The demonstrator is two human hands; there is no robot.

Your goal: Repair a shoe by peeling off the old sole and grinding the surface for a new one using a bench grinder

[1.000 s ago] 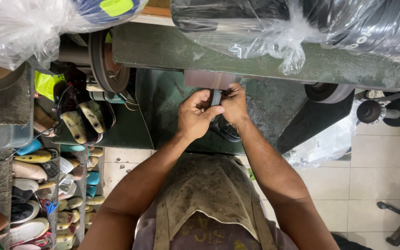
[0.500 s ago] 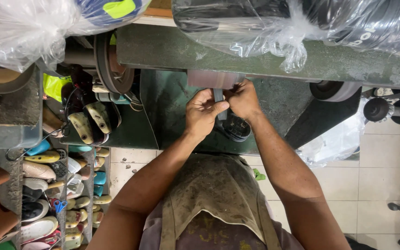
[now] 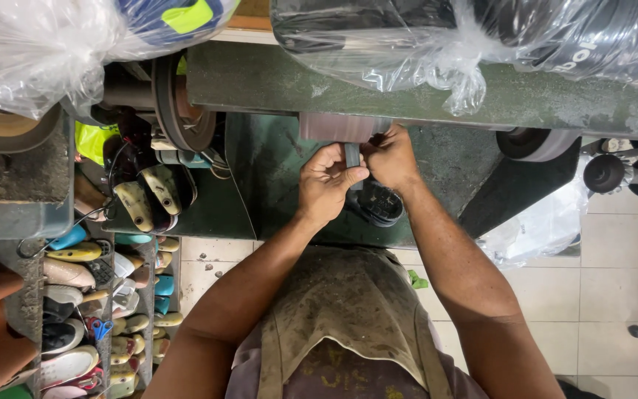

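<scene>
Pinching a dark strip [image 3: 352, 157] between both the left hand [image 3: 328, 185] and right hand [image 3: 390, 159], right against the sanding drum [image 3: 337, 127], the person risks grazed fingertips if the strip slips.

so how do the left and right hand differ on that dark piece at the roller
The left hand is curled in a fist-like pinch, thumb on the dark piece, its back facing the camera. The right hand sits higher, closer to the sanding roller, its fingers hidden behind the piece. The left forearm comes in from lower left, the right from lower right. Both are bare and grip the same piece.
</scene>
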